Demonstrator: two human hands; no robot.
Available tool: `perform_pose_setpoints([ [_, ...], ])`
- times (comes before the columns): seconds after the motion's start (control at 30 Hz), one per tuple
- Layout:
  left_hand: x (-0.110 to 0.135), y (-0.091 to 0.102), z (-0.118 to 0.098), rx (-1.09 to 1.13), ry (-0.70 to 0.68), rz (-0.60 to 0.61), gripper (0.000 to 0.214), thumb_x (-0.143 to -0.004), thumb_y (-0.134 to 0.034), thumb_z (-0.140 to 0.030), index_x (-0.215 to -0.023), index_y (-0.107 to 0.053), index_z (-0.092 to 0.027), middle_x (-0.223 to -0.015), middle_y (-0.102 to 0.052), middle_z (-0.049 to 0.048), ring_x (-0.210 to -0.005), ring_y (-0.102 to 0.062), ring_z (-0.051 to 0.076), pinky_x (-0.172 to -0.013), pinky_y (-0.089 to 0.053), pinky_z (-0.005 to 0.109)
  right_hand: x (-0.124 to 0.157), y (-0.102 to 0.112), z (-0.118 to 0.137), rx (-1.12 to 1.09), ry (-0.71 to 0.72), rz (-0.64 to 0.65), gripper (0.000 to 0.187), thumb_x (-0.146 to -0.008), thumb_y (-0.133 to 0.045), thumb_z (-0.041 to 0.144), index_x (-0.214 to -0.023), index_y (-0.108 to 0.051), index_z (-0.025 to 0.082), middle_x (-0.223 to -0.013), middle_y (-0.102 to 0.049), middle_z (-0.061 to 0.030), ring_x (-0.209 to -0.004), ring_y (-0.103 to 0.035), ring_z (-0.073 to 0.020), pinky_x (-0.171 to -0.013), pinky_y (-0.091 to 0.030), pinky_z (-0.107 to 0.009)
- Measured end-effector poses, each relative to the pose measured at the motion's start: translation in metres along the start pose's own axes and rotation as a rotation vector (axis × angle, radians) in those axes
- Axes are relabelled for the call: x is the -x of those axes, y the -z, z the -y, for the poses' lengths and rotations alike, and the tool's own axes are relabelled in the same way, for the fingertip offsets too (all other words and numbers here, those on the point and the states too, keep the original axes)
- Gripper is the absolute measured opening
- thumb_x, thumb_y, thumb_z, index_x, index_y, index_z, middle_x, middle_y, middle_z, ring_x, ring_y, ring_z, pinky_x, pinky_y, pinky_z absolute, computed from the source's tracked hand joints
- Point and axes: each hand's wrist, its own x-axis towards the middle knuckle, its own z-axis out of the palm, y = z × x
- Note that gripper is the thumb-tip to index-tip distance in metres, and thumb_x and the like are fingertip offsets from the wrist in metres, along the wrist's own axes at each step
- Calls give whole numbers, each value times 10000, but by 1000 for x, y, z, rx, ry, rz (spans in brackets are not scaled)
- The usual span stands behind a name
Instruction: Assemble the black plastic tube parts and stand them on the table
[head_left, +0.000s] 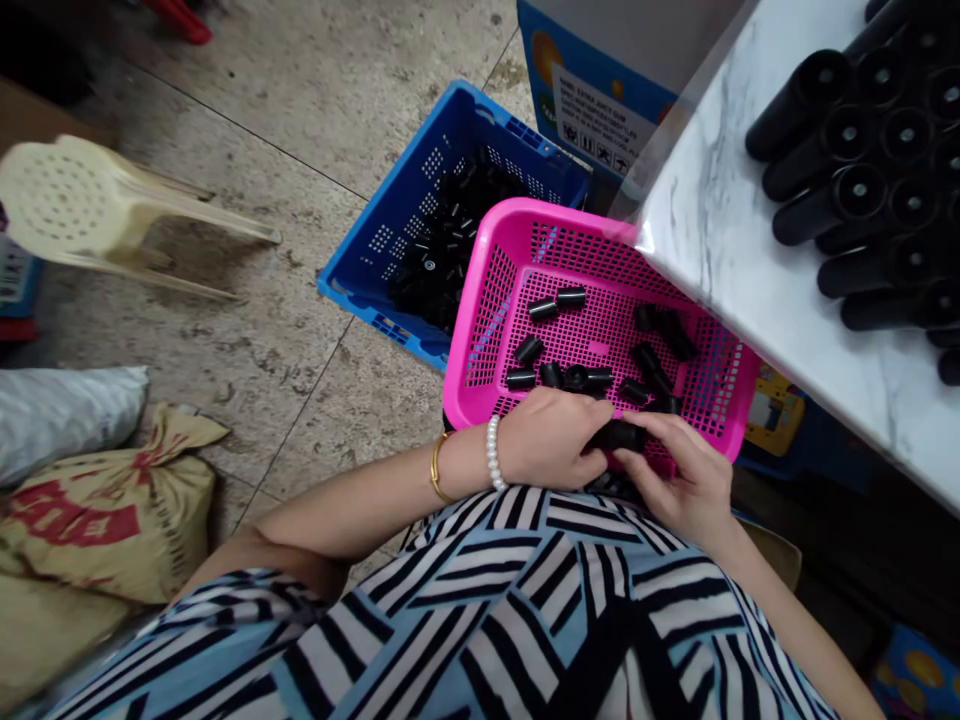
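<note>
1. Losing the left end of the black cylinder right here, behind the left hand!
2. Seeing only part of the blue crate, covered by the pink basket.
3. Catching black tubes cut off at right!
4. Can't read blurred red print on the left sack.

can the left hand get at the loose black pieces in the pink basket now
Probably yes: the left hand is at the near side of the open pink basket, close to the black pieces. It seems to share a black cylinder with the right hand, so may need to let go first.
</note>
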Motion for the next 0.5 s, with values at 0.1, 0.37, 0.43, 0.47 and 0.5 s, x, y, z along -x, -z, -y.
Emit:
perform_pose_setpoints([
  [0.1,2,-4,-2,5,18,33,366,-897,-560,-409,-1158,-612,-159,-982,-756,101,-850,-742,293,-659,-558,367,1,-5,-7,36,102,130,615,-960,-630,275,-1544,-444,316,-1447,-605,-100,-1319,-598,-290,-1091,-536,-513],
  [0.37,15,-1,9,183,91,-46,466,-916,-549,-310,-1361,-500,-180,-915,-742,52,-735,-711,211,-646,-527,304,-17,17,-23,144,84,378,612,-979,-623,411,-1542,-460,235,-1430,-626,-113,-1284,-627,-242,-1073,-554,-407],
  [0.43,24,12,17,290,113,-140,464,-889,-557,-231,-1347,-488,-210,-881,-713,11,-609,-634,141,-577,-470,255,-27,28,-32,298,11,348,375,-994,-597,387,-1322,-682,227,-1182,-747,-92,-1084,-708,-238,-968,-593,-403],
  [0.47,29,18,21,343,125,-201,432,-860,-567,-187,-1287,-512,-219,-890,-702,0,-586,-599,116,-563,-447,239,-31,32,-38,367,-15,374,310,-997,-587,379,-1218,-738,224,-1080,-768,-83,-1006,-721,-240,-922,-601,-407],
  [0.5,34,24,25,390,135,-271,389,-825,-578,-146,-1205,-536,-220,-914,-693,-2,-602,-586,104,-572,-442,229,-34,35,-43,412,-33,419,286,-999,-580,370,-1165,-760,222,-1034,-773,-77,-969,-724,-242,-899,-604,-410],
])
